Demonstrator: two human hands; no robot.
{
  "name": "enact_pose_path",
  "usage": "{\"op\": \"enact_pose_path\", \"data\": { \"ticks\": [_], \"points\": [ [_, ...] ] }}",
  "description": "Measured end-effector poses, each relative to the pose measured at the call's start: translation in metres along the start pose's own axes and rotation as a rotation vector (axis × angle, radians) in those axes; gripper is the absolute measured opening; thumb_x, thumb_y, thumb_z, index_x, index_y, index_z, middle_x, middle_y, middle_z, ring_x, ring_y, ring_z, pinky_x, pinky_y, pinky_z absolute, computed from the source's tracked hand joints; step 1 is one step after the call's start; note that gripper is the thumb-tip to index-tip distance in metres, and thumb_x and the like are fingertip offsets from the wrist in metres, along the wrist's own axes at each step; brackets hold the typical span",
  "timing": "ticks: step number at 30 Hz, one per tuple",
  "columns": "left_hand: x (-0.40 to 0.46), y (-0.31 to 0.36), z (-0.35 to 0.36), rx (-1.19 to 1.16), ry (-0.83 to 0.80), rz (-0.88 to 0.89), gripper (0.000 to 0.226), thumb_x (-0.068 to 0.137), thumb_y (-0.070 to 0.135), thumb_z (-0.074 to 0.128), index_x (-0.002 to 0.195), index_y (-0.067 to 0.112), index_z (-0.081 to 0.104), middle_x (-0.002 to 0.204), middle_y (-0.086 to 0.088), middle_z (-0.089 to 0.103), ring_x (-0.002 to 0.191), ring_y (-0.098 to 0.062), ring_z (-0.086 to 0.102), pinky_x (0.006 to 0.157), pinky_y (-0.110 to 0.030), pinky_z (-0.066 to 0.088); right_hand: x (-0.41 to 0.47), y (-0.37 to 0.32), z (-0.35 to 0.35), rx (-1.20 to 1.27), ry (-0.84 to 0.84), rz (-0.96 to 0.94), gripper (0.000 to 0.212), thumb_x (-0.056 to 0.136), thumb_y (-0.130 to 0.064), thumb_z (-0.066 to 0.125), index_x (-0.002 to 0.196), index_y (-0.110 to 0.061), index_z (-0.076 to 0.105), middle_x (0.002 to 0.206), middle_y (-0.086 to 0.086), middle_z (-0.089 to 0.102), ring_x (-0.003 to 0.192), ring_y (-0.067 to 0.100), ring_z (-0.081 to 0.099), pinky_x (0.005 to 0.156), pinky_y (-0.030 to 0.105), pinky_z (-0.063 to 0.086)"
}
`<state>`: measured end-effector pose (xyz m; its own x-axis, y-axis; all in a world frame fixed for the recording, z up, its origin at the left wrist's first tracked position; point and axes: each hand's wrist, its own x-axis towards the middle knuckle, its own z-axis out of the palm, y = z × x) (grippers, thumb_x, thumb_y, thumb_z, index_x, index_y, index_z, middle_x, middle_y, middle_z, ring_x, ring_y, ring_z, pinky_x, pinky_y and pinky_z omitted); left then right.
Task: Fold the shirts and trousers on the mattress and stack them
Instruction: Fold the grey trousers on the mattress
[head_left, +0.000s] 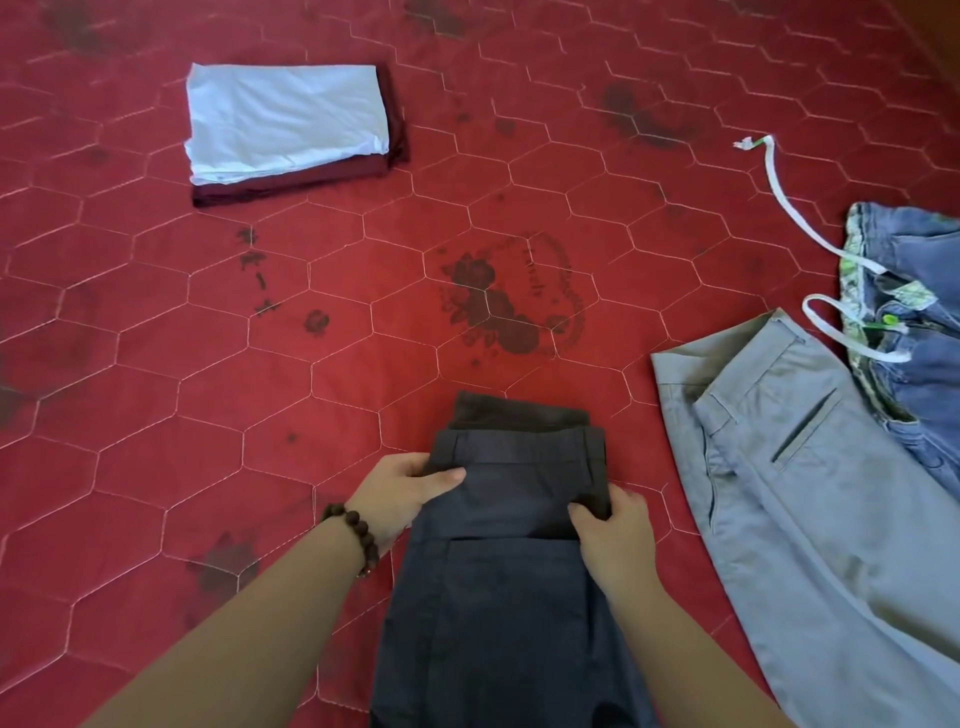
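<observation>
Your left hand (400, 493) and right hand (613, 540) each grip an edge of the dark navy cotton trousers (509, 571) on the red quilted mattress (260, 389). Grey trousers (810, 493) and blue jeans (919, 312) lie right; a folded white shirt (285, 119) tops a maroon one (291, 184) far left.

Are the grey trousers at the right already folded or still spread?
Spread: the grey trousers lie full length, waistband and pocket showing, beside the blue jeans.
</observation>
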<state>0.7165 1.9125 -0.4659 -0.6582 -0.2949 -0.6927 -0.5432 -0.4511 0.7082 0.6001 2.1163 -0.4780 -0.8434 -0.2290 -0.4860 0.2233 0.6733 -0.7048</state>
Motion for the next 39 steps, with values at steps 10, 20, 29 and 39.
{"op": "enact_pose_path", "data": {
  "ticks": [10, 20, 29, 39],
  "points": [
    [0.002, 0.001, 0.002, -0.036, 0.052, 0.048, 0.034, 0.080, 0.031, 0.071, 0.102, 0.005, 0.070, 0.102, -0.011, 0.073, 0.097, -0.027, 0.070, 0.085, -0.042, 0.055, 0.006, -0.025, -0.016, 0.479, -0.295, 0.049, 0.021, 0.082, -0.013, 0.072, 0.100, -0.024, 0.072, 0.102, 0.002, 0.074, 0.094, 0.020, 0.071, 0.078, 0.037, 0.057],
    [0.028, 0.015, -0.011, 0.551, 0.412, 0.200, 0.010, 0.089, 0.024, 0.066, 0.095, 0.016, 0.067, 0.096, 0.000, 0.069, 0.089, -0.017, 0.064, 0.076, -0.029, 0.050, 0.054, -0.033, -0.003, -0.313, -0.023, -0.153, 0.026, 0.085, -0.034, 0.068, 0.093, -0.009, 0.065, 0.097, 0.007, 0.061, 0.090, 0.024, 0.057, 0.077, 0.034, 0.046],
    [0.038, 0.030, -0.016, 0.203, 0.330, 0.312, 0.016, 0.092, 0.023, 0.063, 0.107, 0.019, 0.066, 0.101, 0.004, 0.072, 0.095, -0.014, 0.068, 0.082, -0.032, 0.056, 0.057, -0.041, -0.009, 0.026, 0.015, -0.235, 0.009, 0.090, -0.031, 0.064, 0.094, -0.024, 0.061, 0.087, -0.008, 0.067, 0.085, 0.010, 0.062, 0.073, 0.027, 0.046],
    [0.038, 0.019, -0.010, 0.493, 0.487, 0.297, 0.046, 0.090, 0.015, 0.063, 0.134, 0.014, 0.049, 0.131, -0.002, 0.055, 0.119, -0.017, 0.052, 0.099, -0.027, 0.043, 0.050, -0.029, -0.009, -0.288, 0.104, -0.100, 0.043, 0.086, -0.040, 0.066, 0.114, -0.009, 0.058, 0.107, 0.007, 0.061, 0.105, 0.028, 0.056, 0.083, 0.035, 0.044]
  ]
}}
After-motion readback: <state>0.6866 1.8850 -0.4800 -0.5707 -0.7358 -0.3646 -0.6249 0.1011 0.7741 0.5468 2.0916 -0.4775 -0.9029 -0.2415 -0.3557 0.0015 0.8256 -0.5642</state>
